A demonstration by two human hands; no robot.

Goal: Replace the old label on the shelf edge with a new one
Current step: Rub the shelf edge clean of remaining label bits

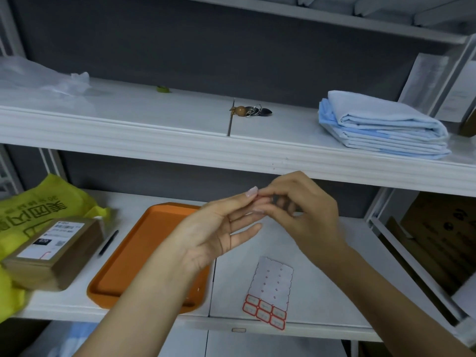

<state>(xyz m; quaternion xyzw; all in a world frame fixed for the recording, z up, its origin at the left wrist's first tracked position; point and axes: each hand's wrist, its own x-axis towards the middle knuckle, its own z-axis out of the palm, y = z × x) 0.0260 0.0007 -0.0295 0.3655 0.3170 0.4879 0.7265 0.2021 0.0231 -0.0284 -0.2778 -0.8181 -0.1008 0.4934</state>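
My left hand (219, 228) and my right hand (309, 210) meet fingertip to fingertip in front of the lower shelf, just under the upper shelf's edge (180, 148). A small label with a red border (258, 196) sits between them: my left thumb and forefinger pinch it and my right fingertips curl onto it. Most of the label is hidden by the fingers. The label sheet (269, 292) lies on the lower shelf, with red-bordered labels left only at its near end. On the lower shelf's front edge (322, 328) sits a small pale tag (238, 330).
An orange tray (144, 243), a black pen (108, 242), a brown parcel (51, 251) and a yellow bag (38, 202) lie on the lower shelf at left. The upper shelf holds keys (251, 111), folded blue cloth (381, 124) and a clear plastic bag (38, 78).
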